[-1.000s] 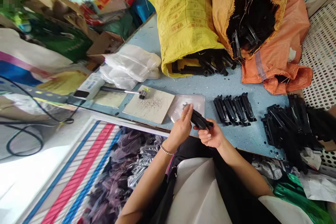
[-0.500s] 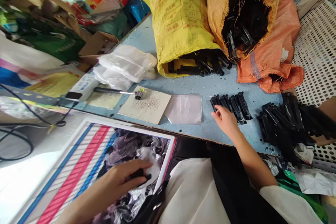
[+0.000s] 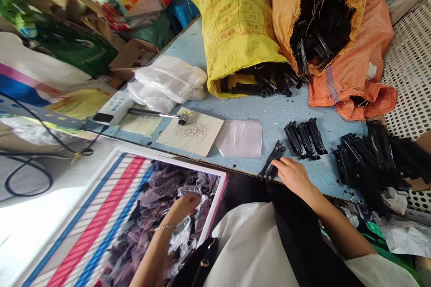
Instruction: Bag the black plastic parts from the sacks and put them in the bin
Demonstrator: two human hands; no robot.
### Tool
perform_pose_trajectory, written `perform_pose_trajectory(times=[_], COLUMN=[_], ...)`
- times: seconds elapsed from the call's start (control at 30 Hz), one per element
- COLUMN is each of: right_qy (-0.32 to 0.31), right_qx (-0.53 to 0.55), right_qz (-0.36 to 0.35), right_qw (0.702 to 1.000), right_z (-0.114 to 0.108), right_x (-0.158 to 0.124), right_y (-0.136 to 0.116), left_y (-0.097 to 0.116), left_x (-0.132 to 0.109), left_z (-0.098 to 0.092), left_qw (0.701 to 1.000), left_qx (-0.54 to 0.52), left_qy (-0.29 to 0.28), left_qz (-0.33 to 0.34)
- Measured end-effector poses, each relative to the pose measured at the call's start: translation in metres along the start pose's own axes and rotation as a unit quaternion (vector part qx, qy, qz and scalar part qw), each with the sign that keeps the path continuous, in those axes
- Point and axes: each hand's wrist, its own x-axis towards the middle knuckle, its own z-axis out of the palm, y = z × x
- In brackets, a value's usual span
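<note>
At the table's front edge my right hand (image 3: 293, 173) has its fingers closed on a narrow black plastic part (image 3: 271, 157), one of a pair lying aslant. A short row of similar black parts (image 3: 305, 139) lies just beyond that hand. Over an open striped bag (image 3: 92, 228) is my left hand (image 3: 184, 206), its fingers smeared by motion. Beneath it are many dark parts in clear plastic sleeves (image 3: 158, 193); I cannot make out whether it holds one. Left of the right hand lies a flat stack of clear plastic sleeves (image 3: 240, 138).
A hammer (image 3: 161, 115) rests with its head on a debris-strewn board (image 3: 195, 136). White plastic packs (image 3: 168, 78) lie behind it. A yellow sack (image 3: 235, 31) and an orange sack (image 3: 286, 13), both holding black parts, stand at the back. A loose black pile (image 3: 357, 161) is at right.
My right hand has drawn a pair of black parts from the row toward the table's front edge. My left hand, which was near a black piece and clear plastic, has turned and shifted slightly.
</note>
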Motion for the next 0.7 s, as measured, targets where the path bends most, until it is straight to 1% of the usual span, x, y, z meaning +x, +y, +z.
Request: perform_pose_trajectory(times=[0.03,0.07,0.1,0.17,0.2,0.23,0.27,0.3,0.33,0.37,0.43,0.47,0.5,0.53,0.57,0.6,0.67,0.7], right_qy=[0.011,0.023,0.035,0.053,0.058,0.058,0.054,0.045,0.030,0.012,-0.011,-0.012,-0.006,0.003,0.013,0.018,0.021,0.021], right_qx=[-0.008,-0.014,-0.020,-0.024,-0.020,-0.010,0.005,0.022,0.039,0.053,0.088,0.123,0.181,0.262,0.362,0.468,0.652,0.718], right_qz=[0.013,0.028,0.043,0.068,0.079,0.092,0.108,0.130,0.156,0.183,0.224,0.229,0.227,0.220,0.213,0.207,0.202,0.200], right_qw=[1.000,0.999,0.998,0.996,0.995,0.994,0.993,0.990,0.987,0.982,0.971,0.965,0.957,0.940,0.907,0.859,0.730,0.666], right_z=[0.002,0.003,0.004,0.005,0.006,0.007,0.008,0.009,0.010,0.012,0.016,0.019,0.021,0.024,0.026,0.028,0.031,0.032], right_x=[-0.003,-0.005,-0.005,-0.005,-0.006,-0.007,-0.010,-0.013,-0.017,-0.021,-0.027,-0.029,-0.029,-0.028,-0.026,-0.023,-0.016,-0.012], right_y=[0.003,0.005,0.007,0.007,0.006,0.006,0.007,0.008,0.011,0.014,0.023,0.027,0.031,0.034,0.035,0.035,0.031,0.028], left_y=[0.015,0.035,0.060,0.116,0.143,0.165,0.183,0.195,0.201,0.201,0.194,0.188,0.182,0.177,0.173,0.170,0.167,0.167], left_x=[0.012,0.025,0.038,0.064,0.077,0.088,0.099,0.108,0.116,0.123,0.134,0.138,0.141,0.143,0.144,0.144,0.144,0.144], left_z=[0.004,0.010,0.017,0.036,0.046,0.055,0.062,0.067,0.069,0.068,0.060,0.054,0.049,0.044,0.040,0.037,0.034,0.034], left_qw=[1.000,0.999,0.994,0.982,0.972,0.964,0.960,0.959,0.964,0.971,0.982,0.985,0.987,0.988,0.985,0.980,0.968,0.966], left_qx=[-0.003,-0.007,-0.015,-0.022,0.005,0.049,0.090,0.112,0.115,0.101,0.059,0.038,0.004,-0.042,-0.097,-0.152,-0.224,-0.231], left_qy=[0.002,0.007,0.032,0.091,0.145,0.180,0.190,0.188,0.172,0.151,0.120,0.113,0.108,0.104,0.098,0.090,0.077,0.075], left_qz=[0.019,0.044,0.103,0.164,0.184,0.188,0.188,0.179,0.167,0.155,0.133,0.125,0.118,0.110,0.102,0.094,0.086,0.086])
